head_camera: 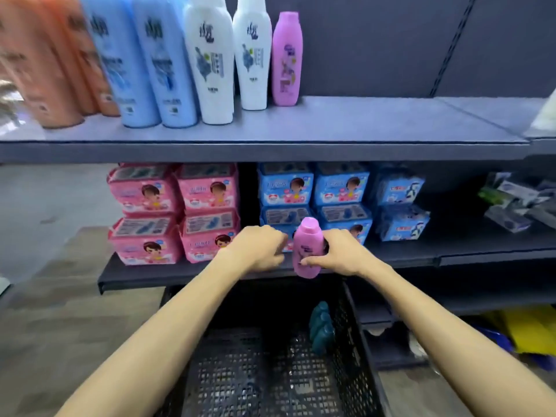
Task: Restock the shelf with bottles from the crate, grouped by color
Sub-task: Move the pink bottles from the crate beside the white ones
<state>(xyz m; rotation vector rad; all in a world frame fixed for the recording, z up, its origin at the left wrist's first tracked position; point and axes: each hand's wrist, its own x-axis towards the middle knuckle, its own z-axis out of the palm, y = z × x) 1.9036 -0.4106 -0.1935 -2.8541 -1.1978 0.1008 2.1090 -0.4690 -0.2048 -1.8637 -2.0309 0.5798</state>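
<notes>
Our right hand (340, 254): grips the pink bottle (309, 251) over the crate (264, 374).
Our left hand (259, 248): curled, empty, just beside it.

Just the one view here: a wide-angle head cam looking forward and a bit down, close up and roughly square-on to the upper shelf (361, 121), with the black crate (240, 371) filling the bottom edge. The pink bottle (307, 236) sits just below frame centre, fairly near the lens; the far left side is smeared, maybe lens-edge blur.
</notes>
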